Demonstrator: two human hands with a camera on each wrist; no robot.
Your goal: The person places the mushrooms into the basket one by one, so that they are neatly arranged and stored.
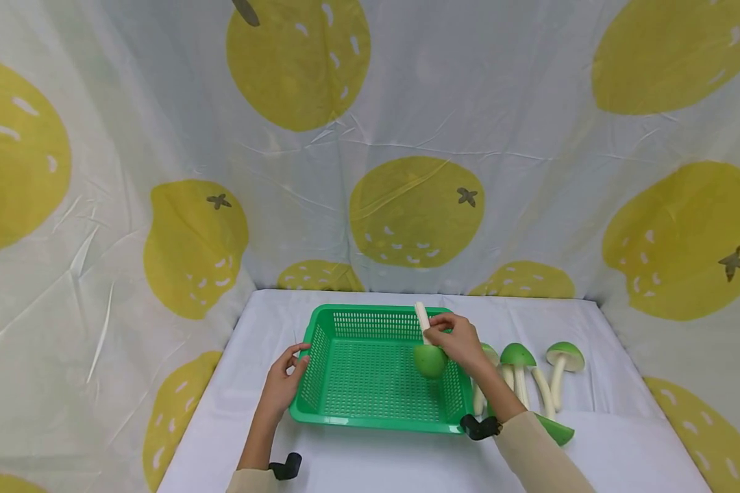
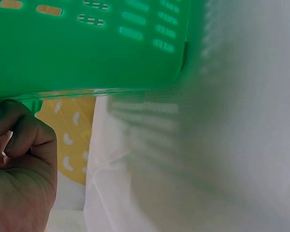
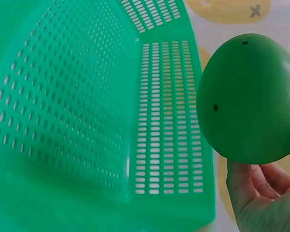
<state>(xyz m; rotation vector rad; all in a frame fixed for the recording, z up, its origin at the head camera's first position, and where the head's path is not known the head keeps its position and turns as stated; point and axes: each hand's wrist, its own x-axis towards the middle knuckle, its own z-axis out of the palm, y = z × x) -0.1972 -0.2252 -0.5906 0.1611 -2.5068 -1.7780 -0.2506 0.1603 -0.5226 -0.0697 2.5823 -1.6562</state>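
A green plastic basket (image 1: pixel 382 428) with slotted walls stands on the white cloth. My left hand (image 1: pixel 284 378) grips the basket's left rim; in the left wrist view its curled fingers (image 2: pixel 31 130) meet the rim. Over the basket's right part, my right hand (image 1: pixel 458 342) pinches a toy mushroom by its pale stem. This mushroom (image 1: pixel 429 361) is cap-down, its green cap toward me and the stem pointing up and away. The right wrist view shows its round cap (image 3: pixel 251 99) close up, dotted with small black specks, with the right fingers behind it.
Several more green-capped mushrooms (image 1: pixel 518 355) lie right of the basket, one (image 1: pixel 565 356) farthest right. A green cap (image 1: pixel 555 430) lies nearer, partly behind the right sleeve. Lemon-printed cloth (image 1: pixel 416 212) walls in the table (image 1: pixel 617 445) at the back and sides.
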